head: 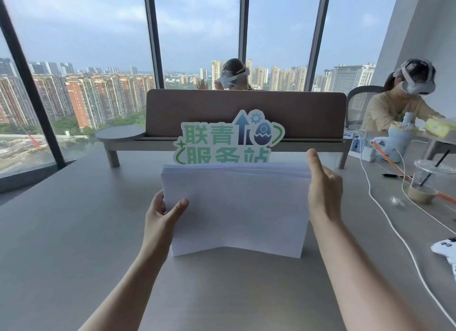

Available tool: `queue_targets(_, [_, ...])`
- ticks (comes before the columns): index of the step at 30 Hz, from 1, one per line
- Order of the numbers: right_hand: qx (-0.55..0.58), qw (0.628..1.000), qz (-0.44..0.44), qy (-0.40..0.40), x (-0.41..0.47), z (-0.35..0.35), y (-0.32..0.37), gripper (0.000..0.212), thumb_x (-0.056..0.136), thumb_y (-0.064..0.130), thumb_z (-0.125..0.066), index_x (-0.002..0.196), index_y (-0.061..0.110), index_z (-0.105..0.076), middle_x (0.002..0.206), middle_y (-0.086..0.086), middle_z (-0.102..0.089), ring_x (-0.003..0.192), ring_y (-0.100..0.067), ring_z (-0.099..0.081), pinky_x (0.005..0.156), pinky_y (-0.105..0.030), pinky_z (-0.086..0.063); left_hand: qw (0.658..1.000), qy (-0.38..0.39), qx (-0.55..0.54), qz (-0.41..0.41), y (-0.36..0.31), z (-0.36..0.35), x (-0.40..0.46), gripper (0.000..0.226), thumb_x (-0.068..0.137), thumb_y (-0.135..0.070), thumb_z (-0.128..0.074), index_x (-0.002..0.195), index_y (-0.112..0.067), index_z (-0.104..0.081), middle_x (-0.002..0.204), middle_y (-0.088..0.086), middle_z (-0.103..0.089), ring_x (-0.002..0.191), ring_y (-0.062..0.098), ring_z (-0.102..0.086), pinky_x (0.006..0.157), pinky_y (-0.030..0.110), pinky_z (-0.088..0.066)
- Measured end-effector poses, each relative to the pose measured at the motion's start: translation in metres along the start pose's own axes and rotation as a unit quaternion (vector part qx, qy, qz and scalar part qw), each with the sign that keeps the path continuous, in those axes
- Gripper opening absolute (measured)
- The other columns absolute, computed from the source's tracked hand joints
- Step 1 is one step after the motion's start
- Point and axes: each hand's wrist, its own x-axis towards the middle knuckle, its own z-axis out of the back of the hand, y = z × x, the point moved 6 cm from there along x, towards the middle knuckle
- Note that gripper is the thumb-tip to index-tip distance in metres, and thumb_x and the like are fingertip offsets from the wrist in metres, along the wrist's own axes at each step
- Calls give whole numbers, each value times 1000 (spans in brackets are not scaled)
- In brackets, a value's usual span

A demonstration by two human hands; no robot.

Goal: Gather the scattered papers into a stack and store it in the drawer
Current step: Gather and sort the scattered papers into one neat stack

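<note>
A thick stack of white papers stands on its long edge on the grey desk, upright in front of me. My left hand pinches its left edge, thumb on the near face and fingers behind. My right hand holds the right edge, thumb raised along the top corner, the other fingers hidden behind the sheets. The bottom edge of the stack bows slightly upward in the middle. No drawer is in view.
A green and white cut-out sign stands behind the stack, before a brown divider screen on a low shelf. White cables, an iced drink cup and a white controller lie to the right. Two people sit beyond.
</note>
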Motion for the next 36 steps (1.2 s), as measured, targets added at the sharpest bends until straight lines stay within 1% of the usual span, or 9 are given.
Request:
queue_targets(4, [17, 998, -65, 22, 5, -2, -8, 66, 87, 49, -64, 46, 23, -19, 49, 12, -18, 56, -16, -18, 56, -33, -16, 1000, 3, 4, 3, -1, -1, 1, 55, 59, -42, -77, 107, -18, -64, 97, 5, -74, 87, 20, -70, 72, 33, -57])
queue_targets(8, [70, 997, -11, 42, 5, -4, -10, 27, 92, 22, -59, 65, 20, -60, 67, 9, -56, 63, -7, -50, 61, -22, -39, 1000, 3, -11, 7, -2, -5, -1, 58, 58, -43, -76, 109, -16, -64, 95, 3, -74, 85, 17, -71, 64, 26, -56])
queue_targets(11, [74, 997, 4, 37, 7, -6, -13, 26, 93, 15, -57, 73, 24, -72, 76, 16, -69, 73, 4, -60, 68, -15, -44, 1000, 8, -17, 8, -4, -7, 0, 52, 63, -38, -76, 109, -17, -64, 96, 3, -74, 85, 18, -71, 63, 26, -56])
queue_targets(14, [93, 995, -1, 35, 9, -6, -14, 44, 92, 20, -58, 49, 26, -55, 50, 13, -49, 52, -10, -42, 55, -26, -34, 1000, 9, -18, 8, -4, -6, 2, 53, 62, -40, -76, 108, -16, -64, 96, 7, -73, 85, 21, -70, 64, 27, -56])
queue_targets(16, [80, 996, -13, 34, 8, -6, -15, 50, 86, 24, -61, 42, 23, -37, 49, 11, -30, 50, -12, -24, 54, -30, -21, 1000, 11, -14, 3, -6, -6, 1, 59, 59, -46, -74, 108, -15, -64, 99, 11, -72, 86, 24, -69, 68, 32, -56])
queue_targets(20, [81, 995, -28, 46, 8, -7, -16, 22, 74, 27, -51, 63, 21, -70, 76, -1, -74, 74, -24, -61, 70, -33, -43, 1000, -8, -3, -2, -12, -7, 2, 56, 58, -52, -72, 102, -19, -66, 90, 2, -73, 80, 15, -69, 71, 33, -53])
queue_targets(26, [64, 995, -36, 65, 6, -8, -13, 25, 77, 22, -54, 58, 18, -70, 57, 1, -60, 64, -23, -54, 62, -33, -40, 999, -47, 7, -10, -28, -10, 10, 47, 62, -57, -68, 100, -29, -66, 88, -4, -71, 85, 20, -66, 86, 48, -51])
queue_targets(31, [51, 997, -33, 57, 7, -8, -15, 23, 78, 23, -55, 61, 18, -70, 64, -10, -51, 63, -21, -46, 62, -33, -36, 998, -69, 3, 11, -41, -12, 19, 83, 60, -79, -64, 123, -25, -59, 129, 7, -61, 122, 27, -54, 107, 52, -38])
queue_targets(36, [62, 996, -26, 56, 5, -9, -13, 23, 75, 29, -54, 60, 19, -69, 64, -8, -53, 65, -21, -46, 64, -34, -36, 994, -105, -4, 34, -52, -20, 28, 35, 66, -44, -69, 95, -24, -69, 85, 2, -63, 81, 20, -53, 74, 37, -41])
